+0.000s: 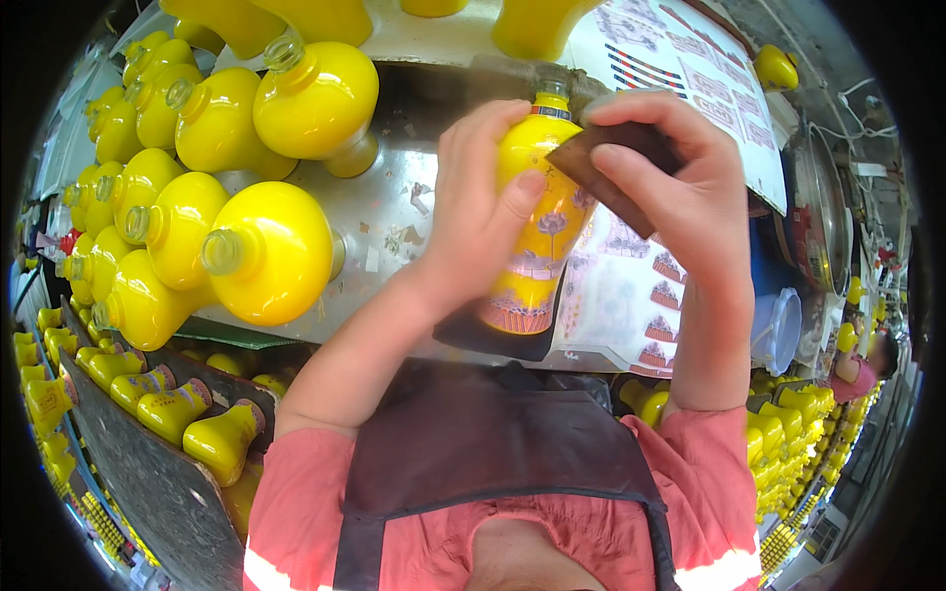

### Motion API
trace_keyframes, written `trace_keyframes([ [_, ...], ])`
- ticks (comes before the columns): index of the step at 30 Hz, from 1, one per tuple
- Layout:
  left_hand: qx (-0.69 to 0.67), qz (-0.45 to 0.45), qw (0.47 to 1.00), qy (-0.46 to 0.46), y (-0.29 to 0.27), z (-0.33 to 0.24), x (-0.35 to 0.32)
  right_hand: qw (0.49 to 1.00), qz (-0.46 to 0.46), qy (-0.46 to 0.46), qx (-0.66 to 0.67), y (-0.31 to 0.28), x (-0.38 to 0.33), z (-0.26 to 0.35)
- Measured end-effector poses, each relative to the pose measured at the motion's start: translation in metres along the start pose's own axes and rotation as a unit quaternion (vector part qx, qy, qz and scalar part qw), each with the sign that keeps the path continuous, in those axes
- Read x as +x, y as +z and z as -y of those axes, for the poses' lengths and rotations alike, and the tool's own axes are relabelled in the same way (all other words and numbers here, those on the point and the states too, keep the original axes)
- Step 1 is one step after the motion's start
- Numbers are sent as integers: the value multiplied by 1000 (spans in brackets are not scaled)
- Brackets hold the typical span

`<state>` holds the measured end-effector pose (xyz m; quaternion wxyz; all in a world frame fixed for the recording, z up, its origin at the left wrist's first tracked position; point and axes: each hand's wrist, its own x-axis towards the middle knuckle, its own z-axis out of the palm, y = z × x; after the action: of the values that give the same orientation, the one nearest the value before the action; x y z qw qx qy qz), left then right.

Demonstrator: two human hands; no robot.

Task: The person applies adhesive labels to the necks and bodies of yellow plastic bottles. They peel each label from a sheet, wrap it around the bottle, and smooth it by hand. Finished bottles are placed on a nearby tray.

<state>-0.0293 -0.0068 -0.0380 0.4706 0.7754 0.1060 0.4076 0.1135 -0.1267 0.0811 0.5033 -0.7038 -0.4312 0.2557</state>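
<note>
At the near middle of the bench, head view: decorated yellow bottle, neck pointing far, foot over a dark pad; can't tell if it stands or tilts. Left hand: grip wrapped round the bottle's left side, thumb on the front. Right hand: grip pinching a brown flat piece, corner over the bottle's upper right; contact unclear.

Handling, my judgement: left grip firm, fingers off the pattern; lay the flat edge along the curve, light even strokes, no corner digging in.

Materials: bottle glossy, wide-shouldered, tapering, clear glassy neck, purple flower print, fluted-looking band at foot. Flat piece matte, straight-edged, material unclear. Bench smooth, metallic, scraps stuck on. Right: thin printed sheets. Left: plain yellow bottles, round-bellied, shiny.
</note>
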Motion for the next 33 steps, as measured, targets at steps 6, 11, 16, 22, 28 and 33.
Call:
trace_keyframes([
  [6, -37, 34, 999, 18, -6, 9, -2, 977, -6, -114, -178, 8, 14, 15],
  [11, -42, 73, 996, 34, -12, 10, -6, 905, 30, -239, -352, 11, 28, 18],
  [16, -129, 103, 986, -10, -16, 12, -9, 786, -47, -394, -474, 18, 9, 11],
  [22, -116, 96, 989, 13, -22, 14, -7, 851, -14, -392, -350, 18, -17, 2],
  [28, -243, 62, 961, -116, -13, -1, -12, 983, -89, -144, -69, 7, -26, 3],
  [33, -148, 62, 986, -39, -12, 4, -10, 979, -119, -141, -91, 9, -30, -7],
])
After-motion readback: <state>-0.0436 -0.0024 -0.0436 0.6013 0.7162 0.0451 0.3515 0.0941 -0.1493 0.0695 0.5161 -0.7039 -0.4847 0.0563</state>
